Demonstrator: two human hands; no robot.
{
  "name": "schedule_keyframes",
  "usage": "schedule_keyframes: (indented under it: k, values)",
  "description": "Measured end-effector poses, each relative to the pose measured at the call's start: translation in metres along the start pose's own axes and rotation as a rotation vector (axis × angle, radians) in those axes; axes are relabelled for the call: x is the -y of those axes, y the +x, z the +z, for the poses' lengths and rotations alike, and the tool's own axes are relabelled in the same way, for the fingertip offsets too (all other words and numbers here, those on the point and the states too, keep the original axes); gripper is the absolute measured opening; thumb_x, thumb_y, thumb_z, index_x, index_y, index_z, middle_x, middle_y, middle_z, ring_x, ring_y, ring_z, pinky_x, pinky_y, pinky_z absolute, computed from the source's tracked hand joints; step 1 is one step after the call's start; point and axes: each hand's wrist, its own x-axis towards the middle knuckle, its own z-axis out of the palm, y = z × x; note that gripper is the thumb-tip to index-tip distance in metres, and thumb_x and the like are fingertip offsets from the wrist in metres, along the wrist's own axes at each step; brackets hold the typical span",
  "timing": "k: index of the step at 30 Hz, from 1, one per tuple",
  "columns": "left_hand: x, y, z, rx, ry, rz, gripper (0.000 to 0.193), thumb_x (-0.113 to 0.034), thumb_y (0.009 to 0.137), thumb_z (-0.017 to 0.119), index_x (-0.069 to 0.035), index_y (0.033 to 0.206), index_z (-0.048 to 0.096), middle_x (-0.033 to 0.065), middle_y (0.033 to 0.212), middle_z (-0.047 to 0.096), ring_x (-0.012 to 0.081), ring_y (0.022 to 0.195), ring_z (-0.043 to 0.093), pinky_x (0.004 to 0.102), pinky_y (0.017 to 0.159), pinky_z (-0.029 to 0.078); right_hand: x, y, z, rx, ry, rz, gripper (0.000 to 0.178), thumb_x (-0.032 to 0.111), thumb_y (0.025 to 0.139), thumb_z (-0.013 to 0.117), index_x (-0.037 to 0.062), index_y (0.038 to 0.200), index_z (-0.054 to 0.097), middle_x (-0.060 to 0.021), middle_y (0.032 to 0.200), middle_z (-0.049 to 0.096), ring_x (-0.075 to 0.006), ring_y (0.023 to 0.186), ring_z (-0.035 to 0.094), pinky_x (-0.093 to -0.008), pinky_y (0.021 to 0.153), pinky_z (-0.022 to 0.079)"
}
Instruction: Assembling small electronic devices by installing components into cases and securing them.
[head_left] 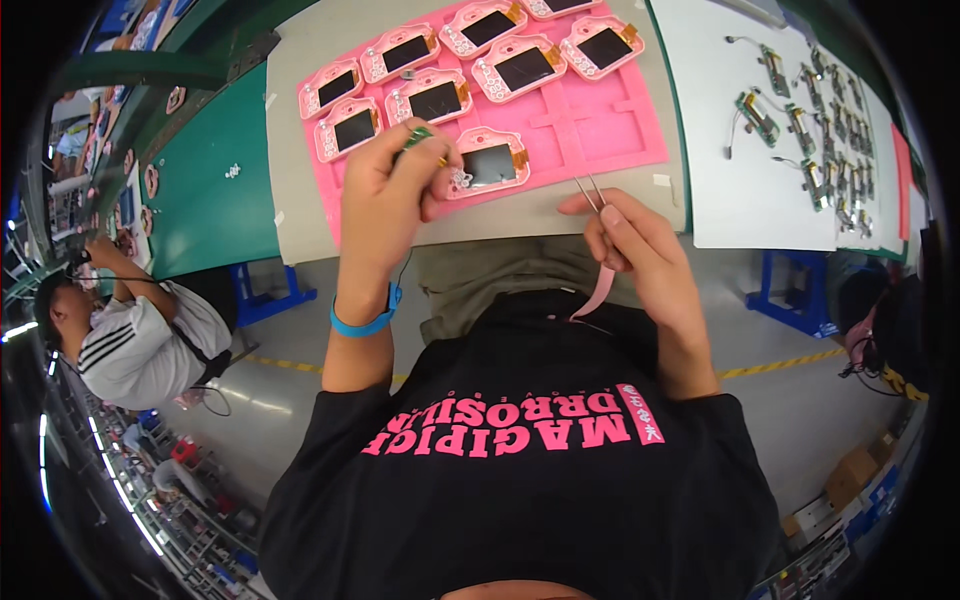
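My left hand (385,190), with a blue band on its wrist, pinches a small green circuit board (418,136) over the near edge of a pink foam tray (628,112). Fingers hide most of the board. Just right of that hand, a pink device shell (490,165) with a dark screen and an orange ribbon cable lies in the tray. Several similar shells (525,68) fill the tray's far rows. In my right hand (640,240) is a pair of metal tweezers (589,190), tips pointing up toward the tray's near right part and apart from the shells.
On a white sheet (720,150) to the right lie several green circuit boards (758,118) with wires. A green mat (215,190) covers the bench at left. Another person (150,330) sits there at work. A pink strip (597,293) hangs below my right hand.
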Motion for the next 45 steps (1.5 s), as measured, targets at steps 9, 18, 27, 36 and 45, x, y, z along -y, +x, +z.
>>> schedule_keyframes:
  k: [9, 18, 27, 36, 45]
  values:
    - [0.04, -0.003, -0.016, -0.061, 0.12, 0.291, 0.038, 0.004, 0.08, 0.085, -0.004, 0.112, 0.066, 0.0076, 0.114, 0.077, 0.0117, 0.087, 0.062, 0.023, 0.073, 0.052, 0.01, 0.03, 0.047, -0.066, -0.82, -0.362, 0.047, 0.01, 0.097, 0.073, 0.005, 0.144, 0.067, -0.0099, 0.088, 0.072, -0.0195, 0.066, 0.058, -0.0338, 0.063, 0.047]
    - [0.056, -0.005, -0.026, -0.032, 0.178, 0.296, 0.057, 0.003, 0.068, 0.093, -0.005, 0.115, 0.062, 0.0097, 0.129, 0.075, 0.0124, 0.09, 0.063, 0.0242, 0.078, 0.053, 0.006, 0.045, 0.064, 0.052, -1.021, -0.318, 0.051, 0.013, 0.096, 0.075, 0.0067, 0.146, 0.066, -0.0138, 0.087, 0.075, -0.0249, 0.065, 0.062, -0.0373, 0.063, 0.048]
    - [0.026, -0.014, -0.015, -0.113, 0.109, 0.206, 0.035, -0.002, 0.079, 0.088, -0.004, 0.107, 0.067, 0.007, 0.105, 0.079, 0.0129, 0.078, 0.062, 0.0249, 0.07, 0.052, 0.013, 0.024, 0.037, 0.013, -0.659, -0.283, 0.039, 0.012, 0.102, 0.068, 0.0009, 0.139, 0.069, -0.0062, 0.083, 0.07, -0.0159, 0.063, 0.056, -0.0317, 0.059, 0.044]
    - [-0.015, 0.017, 0.036, 0.012, 0.589, 0.176, 0.018, -0.01, 0.089, 0.083, -0.001, 0.101, 0.071, 0.0044, 0.086, 0.076, 0.0123, 0.07, 0.063, 0.0238, 0.068, 0.053, 0.008, 0.004, 0.0, -0.068, -0.014, 0.079, 0.029, 0.013, 0.114, 0.05, -0.0023, 0.134, 0.064, -0.0043, 0.083, 0.065, -0.0106, 0.059, 0.05, -0.023, 0.055, 0.039]
    - [0.004, 0.024, 0.025, 0.072, 0.331, 0.115, 0.02, -0.005, 0.09, 0.081, 0.001, 0.106, 0.071, 0.0051, 0.091, 0.077, 0.011, 0.076, 0.068, 0.0225, 0.068, 0.055, 0.004, 0.018, 0.03, 0.119, 0.22, 0.24, 0.02, 0.016, 0.117, 0.044, 0.0018, 0.123, 0.057, -0.0107, 0.073, 0.068, -0.015, 0.045, 0.055, -0.0218, 0.044, 0.042]
